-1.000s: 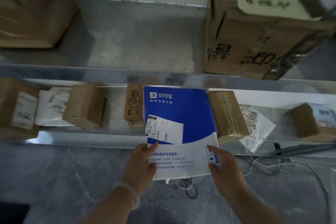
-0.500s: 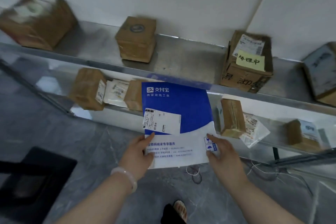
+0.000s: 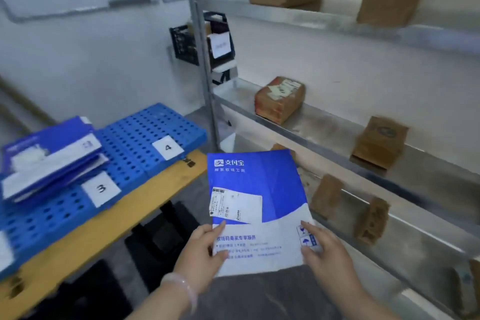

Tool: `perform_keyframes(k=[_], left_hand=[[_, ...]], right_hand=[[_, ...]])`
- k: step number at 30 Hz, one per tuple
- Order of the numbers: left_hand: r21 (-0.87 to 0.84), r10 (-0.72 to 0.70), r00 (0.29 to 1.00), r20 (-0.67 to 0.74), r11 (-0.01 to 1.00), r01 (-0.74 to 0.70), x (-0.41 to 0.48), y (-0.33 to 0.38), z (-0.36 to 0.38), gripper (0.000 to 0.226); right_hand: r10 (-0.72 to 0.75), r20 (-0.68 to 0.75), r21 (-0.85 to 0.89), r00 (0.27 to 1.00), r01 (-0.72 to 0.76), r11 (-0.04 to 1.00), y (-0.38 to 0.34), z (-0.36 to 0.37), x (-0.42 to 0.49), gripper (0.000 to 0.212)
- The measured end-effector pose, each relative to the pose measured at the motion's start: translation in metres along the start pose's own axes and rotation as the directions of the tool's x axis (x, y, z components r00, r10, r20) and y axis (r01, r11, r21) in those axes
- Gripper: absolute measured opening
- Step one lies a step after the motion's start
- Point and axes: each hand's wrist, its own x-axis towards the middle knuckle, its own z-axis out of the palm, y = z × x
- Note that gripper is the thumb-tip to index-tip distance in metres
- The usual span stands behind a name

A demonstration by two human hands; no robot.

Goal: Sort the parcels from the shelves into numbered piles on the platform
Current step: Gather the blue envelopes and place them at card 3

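A flat blue-and-white parcel (image 3: pixel 259 189) with a white shipping label is in front of me, held by both hands. My left hand (image 3: pixel 200 254) pinches its lower left edge, thumb on top. My right hand (image 3: pixel 324 252) pinches its lower right edge. To the left lies the blue perforated platform (image 3: pixel 145 143) with white number cards 3 (image 3: pixel 101 188) and 4 (image 3: pixel 168 147). A pile of similar blue-and-white parcels (image 3: pixel 49 156) rests on the platform behind card 3.
The platform lies on a yellow table (image 3: pixel 117 218). Metal shelves (image 3: pixel 389 138) on the right carry several brown cardboard boxes (image 3: pixel 279 99). A black crate (image 3: pixel 187 41) hangs by the shelf post. Dark objects sit under the table.
The view has swung left, away from facing the shelves, and the numbered platform has come into sight. Both hands still hold the blue-and-white parcel the same way.
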Motion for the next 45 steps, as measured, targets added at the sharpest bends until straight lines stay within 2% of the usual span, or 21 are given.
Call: perform_keyframes(k=[5, 9, 16, 23, 28, 31, 34, 37, 41, 45], left_hand=[[-0.003, -0.03, 0.982, -0.186, 1.0, 0.03, -0.016, -0.049, -0.111, 0.056], [-0.065, -0.096, 0.946, -0.31, 0.995, 0.08, -0.023, -0.088, -0.171, 0.057], [-0.143, -0.242, 0.863, -0.443, 0.97, 0.199, -0.016, -0.143, -0.251, 0.057], [-0.198, -0.334, 0.766, -0.549, 0.943, 0.269, 0.032, -0.183, -0.335, 0.056], [-0.273, -0.43, 0.684, -0.589, 0.903, 0.333, 0.073, -0.205, -0.39, 0.054], [-0.288, -0.46, 0.659, -0.595, 0.888, 0.36, 0.093, -0.217, -0.421, 0.054], [-0.267, -0.478, 0.648, -0.593, 0.876, 0.402, 0.108, -0.233, -0.444, 0.054], [-0.229, -0.491, 0.652, -0.578, 0.864, 0.448, 0.117, -0.25, -0.458, 0.053], [-0.133, -0.516, 0.701, -0.493, 0.841, 0.525, 0.125, -0.27, -0.469, 0.053], [0.016, -0.537, 0.694, -0.479, 0.786, 0.619, 0.129, -0.278, -0.473, 0.059]], right_hand=[[-0.175, 0.081, 0.086, 0.981, 0.168, 0.982, -0.099, 0.077, 0.022, 0.047], [-0.297, 0.128, 0.103, 0.946, 0.285, 0.953, -0.168, 0.128, 0.039, 0.046], [-0.39, 0.248, 0.137, 0.887, 0.367, 0.92, -0.26, 0.218, 0.089, 0.048], [-0.468, 0.409, 0.142, 0.784, 0.452, 0.881, -0.341, 0.315, 0.17, 0.045], [-0.487, 0.501, 0.118, 0.716, 0.5, 0.858, -0.397, 0.373, 0.226, 0.044], [-0.494, 0.543, 0.13, 0.679, 0.513, 0.848, -0.421, 0.404, 0.251, 0.043], [-0.468, 0.568, 0.114, 0.677, 0.499, 0.859, -0.436, 0.432, 0.265, 0.042], [-0.431, 0.605, 0.069, 0.67, 0.495, 0.866, -0.442, 0.454, 0.273, 0.042], [-0.363, 0.665, -0.041, 0.653, 0.518, 0.855, -0.445, 0.464, 0.276, 0.048], [-0.334, 0.637, -0.099, 0.695, 0.503, 0.859, -0.443, 0.453, 0.268, 0.06]])
